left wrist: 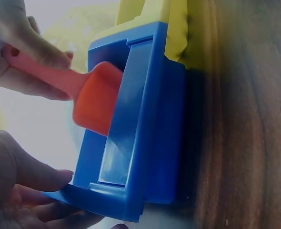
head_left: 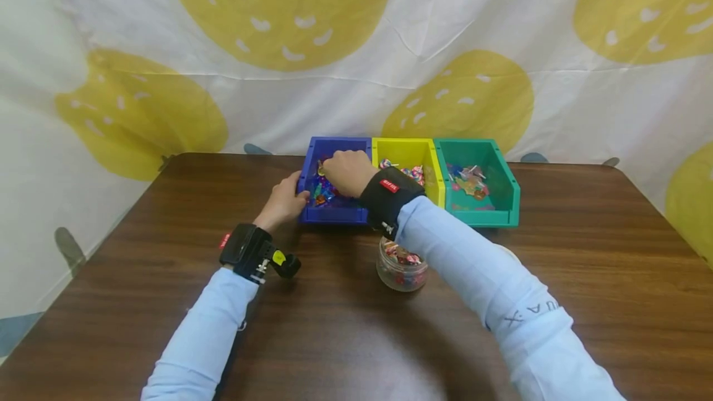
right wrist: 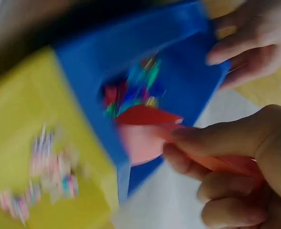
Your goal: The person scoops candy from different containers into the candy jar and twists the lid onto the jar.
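Observation:
My right hand [head_left: 349,173] is over the blue bin [head_left: 336,216] and grips the handle of a small orange-red scoop [left wrist: 95,100]. In the right wrist view the scoop's bowl [right wrist: 143,140] is inside the bin, beside shiny, colourful wrapped pieces [right wrist: 135,88]. My left hand [head_left: 283,201] holds the bin's left side wall, its thumb [left wrist: 45,175] on the inner side and the fingers outside. From the head view the scoop is hidden behind my right hand.
A yellow bin [head_left: 440,189] with swirl-patterned lollipops [head_left: 413,173] adjoins the blue one. Right of it stands a green bin [head_left: 504,218] holding mixed candies [head_left: 472,185]. A clear round jar [head_left: 402,278] with candies sits in front, partly under my right forearm. A patterned cloth [head_left: 345,104] hangs behind.

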Demonstrator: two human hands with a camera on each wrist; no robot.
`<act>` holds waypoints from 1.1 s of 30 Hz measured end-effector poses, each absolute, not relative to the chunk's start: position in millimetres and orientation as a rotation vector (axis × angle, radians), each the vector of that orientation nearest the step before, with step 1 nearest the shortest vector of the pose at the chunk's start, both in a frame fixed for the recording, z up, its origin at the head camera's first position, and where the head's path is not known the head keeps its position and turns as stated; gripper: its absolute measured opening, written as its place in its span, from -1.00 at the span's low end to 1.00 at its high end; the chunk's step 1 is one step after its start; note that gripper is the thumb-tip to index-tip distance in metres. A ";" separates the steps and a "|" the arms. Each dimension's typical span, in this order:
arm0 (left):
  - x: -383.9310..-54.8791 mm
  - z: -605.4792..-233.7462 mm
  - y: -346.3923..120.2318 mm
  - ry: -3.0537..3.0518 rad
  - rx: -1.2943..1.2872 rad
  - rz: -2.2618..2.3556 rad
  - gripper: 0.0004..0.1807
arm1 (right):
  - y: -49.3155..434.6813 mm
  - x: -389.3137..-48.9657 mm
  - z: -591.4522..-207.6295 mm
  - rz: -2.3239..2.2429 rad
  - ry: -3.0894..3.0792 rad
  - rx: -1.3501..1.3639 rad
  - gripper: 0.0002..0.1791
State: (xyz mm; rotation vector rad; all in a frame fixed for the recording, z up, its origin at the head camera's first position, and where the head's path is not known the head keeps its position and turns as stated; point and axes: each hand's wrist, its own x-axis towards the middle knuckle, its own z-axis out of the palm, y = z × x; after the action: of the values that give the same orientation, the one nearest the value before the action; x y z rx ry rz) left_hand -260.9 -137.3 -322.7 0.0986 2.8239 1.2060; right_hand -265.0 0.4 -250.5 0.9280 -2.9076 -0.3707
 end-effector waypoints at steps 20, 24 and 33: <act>-258.5 -324.6 -134.9 2.831 0.111 1.218 -0.47 | 10.3 -275.6 -239.1 -0.030 -3.292 0.648 -0.89; -258.5 -324.0 -136.1 2.838 0.110 1.219 -0.48 | 12.2 -289.4 -247.2 0.013 -3.316 0.677 -0.91; -260.4 -324.5 -134.4 2.852 0.136 1.176 -0.47 | 2.9 -298.3 -276.9 0.190 -3.448 0.535 -0.51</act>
State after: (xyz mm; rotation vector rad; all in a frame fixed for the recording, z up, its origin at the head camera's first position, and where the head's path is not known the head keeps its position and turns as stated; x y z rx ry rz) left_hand -260.4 -134.4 -324.5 0.1355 2.8515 1.1759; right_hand -298.3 2.9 -276.9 0.5350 -3.4483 0.1901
